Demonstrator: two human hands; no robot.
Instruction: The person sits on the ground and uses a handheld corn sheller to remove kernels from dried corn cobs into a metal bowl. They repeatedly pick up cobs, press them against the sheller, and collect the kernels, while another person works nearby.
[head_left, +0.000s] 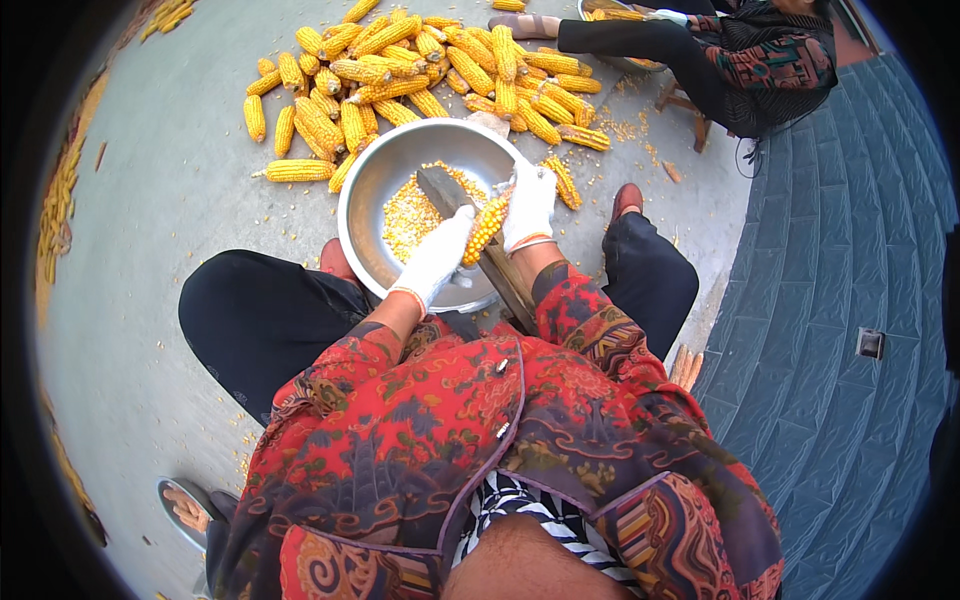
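Note:
A corn cob (488, 225) with yellow kernels is held between my two white-gloved hands, over a wooden bar (506, 279) that slants across a round metal basin (358, 202). My left hand (439, 253) grips the cob's near end, its fingers partly hidden. Around the far end, my right hand (531, 201) is closed, by the basin's right rim. Loose corn kernels (409, 217) lie in the basin, below the bar's dark upper end. Another cob (562, 182) lies on the ground just right of my right hand.
A heap of corn cobs (390, 75) lies beyond the basin. At upper right a seated person (772, 67) has a second basin (651, 64). Stripped cobs (685, 367) lie right of my lap, and a metal bowl (166, 495) with more stands at lower left. A tiled wall (817, 247) is at right.

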